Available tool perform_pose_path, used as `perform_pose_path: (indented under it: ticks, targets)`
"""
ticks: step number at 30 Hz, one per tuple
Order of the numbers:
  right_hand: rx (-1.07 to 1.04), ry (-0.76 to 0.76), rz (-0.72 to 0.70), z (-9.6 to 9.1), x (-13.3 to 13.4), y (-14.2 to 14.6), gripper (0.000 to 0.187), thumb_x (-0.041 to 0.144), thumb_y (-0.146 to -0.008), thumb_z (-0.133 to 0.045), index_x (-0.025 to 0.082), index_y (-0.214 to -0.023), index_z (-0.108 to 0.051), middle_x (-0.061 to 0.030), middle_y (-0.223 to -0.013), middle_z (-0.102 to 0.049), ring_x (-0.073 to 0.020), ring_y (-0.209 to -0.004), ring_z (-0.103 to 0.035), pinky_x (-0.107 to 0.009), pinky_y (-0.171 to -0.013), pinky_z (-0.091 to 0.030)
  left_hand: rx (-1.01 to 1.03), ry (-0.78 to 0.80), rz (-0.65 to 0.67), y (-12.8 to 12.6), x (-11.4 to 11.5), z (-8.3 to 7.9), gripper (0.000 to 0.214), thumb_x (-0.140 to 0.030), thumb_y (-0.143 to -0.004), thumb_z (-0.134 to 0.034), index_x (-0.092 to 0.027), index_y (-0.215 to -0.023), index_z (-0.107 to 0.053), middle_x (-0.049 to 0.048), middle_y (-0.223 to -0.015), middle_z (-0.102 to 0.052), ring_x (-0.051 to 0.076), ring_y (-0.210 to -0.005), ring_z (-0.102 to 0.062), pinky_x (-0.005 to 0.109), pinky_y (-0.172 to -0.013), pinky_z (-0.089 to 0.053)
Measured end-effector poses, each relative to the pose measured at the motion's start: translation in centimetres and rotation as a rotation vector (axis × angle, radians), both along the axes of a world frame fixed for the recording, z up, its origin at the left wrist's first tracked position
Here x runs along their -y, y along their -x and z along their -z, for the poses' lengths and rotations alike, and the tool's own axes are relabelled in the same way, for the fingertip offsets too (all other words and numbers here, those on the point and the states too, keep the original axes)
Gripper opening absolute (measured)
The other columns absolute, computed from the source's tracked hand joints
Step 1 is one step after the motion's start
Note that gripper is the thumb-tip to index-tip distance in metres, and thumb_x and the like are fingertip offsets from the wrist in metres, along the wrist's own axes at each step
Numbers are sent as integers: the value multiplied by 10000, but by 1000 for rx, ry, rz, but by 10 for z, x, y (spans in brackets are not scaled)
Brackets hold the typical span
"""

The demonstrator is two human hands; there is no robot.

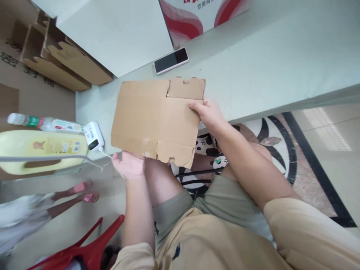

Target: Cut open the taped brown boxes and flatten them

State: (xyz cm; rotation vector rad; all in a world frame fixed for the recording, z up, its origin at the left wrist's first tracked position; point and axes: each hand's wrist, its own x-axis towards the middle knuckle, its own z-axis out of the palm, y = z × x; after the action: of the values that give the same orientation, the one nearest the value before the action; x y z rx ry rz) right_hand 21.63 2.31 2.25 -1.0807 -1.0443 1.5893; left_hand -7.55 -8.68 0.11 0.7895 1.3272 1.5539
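Observation:
A flattened brown cardboard box (152,116) is tilted over the near edge of the table, with cut flaps and notches along its right part. My right hand (210,114) grips its right edge, thumb on the upper face and the other fingers hidden behind. At the near left corner, my left hand (129,165) supports the cardboard from below, palm up. Its thumb shows to the left, while the other fingers are partly covered by the cardboard. A white cable passes close to that hand.
Beyond the cardboard lies a phone-like device (171,60) on the pale table (270,67), near a white box (118,33) and a red-and-white carton (202,18). Left are brown cartons (67,60), a bottle (45,123), a yellow jug (42,148), a white gadget (93,135) and a red chair (95,247).

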Motion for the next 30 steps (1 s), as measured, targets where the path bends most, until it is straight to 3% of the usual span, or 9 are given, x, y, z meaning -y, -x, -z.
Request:
perform_pose_path:
  ticks: [5,9,15,21,24,27,30]
  targets:
    - [2,-95,51,2,-2,-2,384,542,-782,-640,183,-891,-722,-80,-969,-769,-270,-1056,-722,-426,-944,-591,-33,59,-39,-18,-21,-13,490,-639,-751,-686,-247,-1045,-703,97,-1278,-724,267,-1407,-548,407,-1157,-483]
    - [-36,-77,118,4,-3,-5,526,649,-766,-652,176,-985,-720,-115,-1119,-761,-284,-1102,-721,-443,-1000,-582,-40,34,-75,-27,-68,-8,447,-541,-697,-775,-232,-1010,-692,93,-1255,-734,283,-1418,-541,431,-1199,-463]
    - [10,-91,209,4,-5,2,590,686,-791,-640,176,-1080,-703,-113,-1235,-735,-269,-1214,-679,-425,-1083,-550,93,-79,44,-34,-136,-5,388,-470,-678,-807,-247,-982,-716,62,-1298,-725,277,-1508,-440,411,-1204,-475]
    - [32,-59,312,11,-11,2,630,682,-724,-708,167,-1087,-683,-135,-1297,-717,-284,-1229,-674,-446,-1106,-538,135,-33,23,-40,-156,8,382,-465,-787,-717,-188,-1049,-696,96,-1291,-723,294,-1427,-536,425,-1189,-488]
    - [70,-51,409,17,-12,5,622,691,-701,-737,180,-1054,-690,-125,-1259,-736,-301,-1216,-680,-475,-1097,-540,253,0,6,-49,-164,6,376,-424,-866,-642,-168,-1138,-680,112,-1289,-722,276,-1387,-577,406,-1164,-506]
    - [88,-47,366,26,-5,14,599,688,-699,-762,204,-1048,-703,-107,-1232,-747,-303,-1217,-680,-478,-1100,-536,360,19,-31,-56,-171,-4,406,-450,-948,-538,-159,-1200,-666,124,-1286,-723,253,-1333,-623,379,-1147,-510]
    - [45,61,281,32,10,24,546,594,-622,-861,222,-991,-706,-77,-1163,-769,-296,-1218,-682,-474,-1107,-535,417,49,-54,-59,-172,-12,406,-453,-986,-478,-160,-1187,-674,118,-1251,-737,234,-1247,-676,357,-1131,-511]
